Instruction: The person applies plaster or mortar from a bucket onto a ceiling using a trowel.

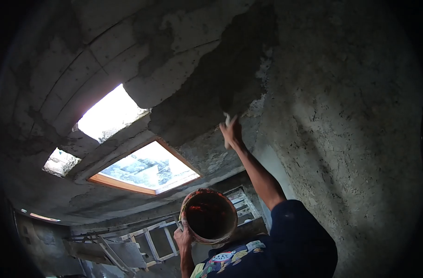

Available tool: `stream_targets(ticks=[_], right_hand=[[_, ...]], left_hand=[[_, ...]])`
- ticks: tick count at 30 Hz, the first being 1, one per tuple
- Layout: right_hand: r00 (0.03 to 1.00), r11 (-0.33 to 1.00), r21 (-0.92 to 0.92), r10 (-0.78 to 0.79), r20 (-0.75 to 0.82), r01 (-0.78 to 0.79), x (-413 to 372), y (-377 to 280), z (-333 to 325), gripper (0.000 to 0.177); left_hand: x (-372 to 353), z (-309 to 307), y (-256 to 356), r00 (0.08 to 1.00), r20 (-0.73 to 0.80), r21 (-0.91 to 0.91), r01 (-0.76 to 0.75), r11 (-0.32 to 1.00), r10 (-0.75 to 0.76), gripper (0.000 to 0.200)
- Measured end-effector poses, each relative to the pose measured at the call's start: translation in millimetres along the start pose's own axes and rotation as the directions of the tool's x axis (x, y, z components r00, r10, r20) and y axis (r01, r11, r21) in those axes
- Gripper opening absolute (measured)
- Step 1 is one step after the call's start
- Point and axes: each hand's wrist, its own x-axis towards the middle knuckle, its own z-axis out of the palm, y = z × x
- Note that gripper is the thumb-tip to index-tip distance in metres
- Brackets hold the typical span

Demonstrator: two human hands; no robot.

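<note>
shirt point(301, 236): bears 1 printed badge point(223, 256) with lettering
badge lettering: too small and blurred to read with certainty

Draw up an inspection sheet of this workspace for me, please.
Surface: rough wall with a darker patch.
Job's things: bucket, contents too dark to tell; pale tool, type unclear.
Clutter: ladder-like frame in the background.
Hands: left hand holds the bucket at its edge; right hand holds the tool up near the wall.
Cables: nothing seen.
Surroundings: wood-framed window, two openings in the wall, dim interior.
</note>
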Motion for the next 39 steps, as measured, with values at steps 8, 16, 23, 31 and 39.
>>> stream_targets(ticks=[8,16,23,31,39], right_hand=[[0.802,0.964,-0.240,0.236,0.549,-0.119,-186.6,41.5,-163.6,0.074],[0.570,0.914,-0.405,0.325,0.755,0.016,-278.8,32.7,-263.9,0.056],[0.601,0.932,-0.364,0.292,0.744,-0.002,-305.0,16.0,-250.3,0.047],[0.528,0.810,-0.526,0.337,0.779,0.260,-284.3,-24.3,-211.4,0.030],[0.654,0.677,-0.279,-0.391,0.647,0.681,-298.3,-0.6,-176.9,0.012]], left_hand=[[5.2,12.5,0.5,0.987,0.102,0.006,-0.127,0.992,0.125,0.063],[-12.6,12.4,46.7,0.927,0.100,0.348,-0.374,0.860,0.362,0.060],[-40.9,1.0,73.8,0.777,0.138,0.369,-0.616,0.696,0.615,0.050],[-61.3,-16.0,92.1,0.656,-0.023,0.291,-0.717,0.633,0.754,0.044],[-62.1,-19.6,94.5,0.490,-0.053,0.317,-0.818,0.480,0.870,0.041]])
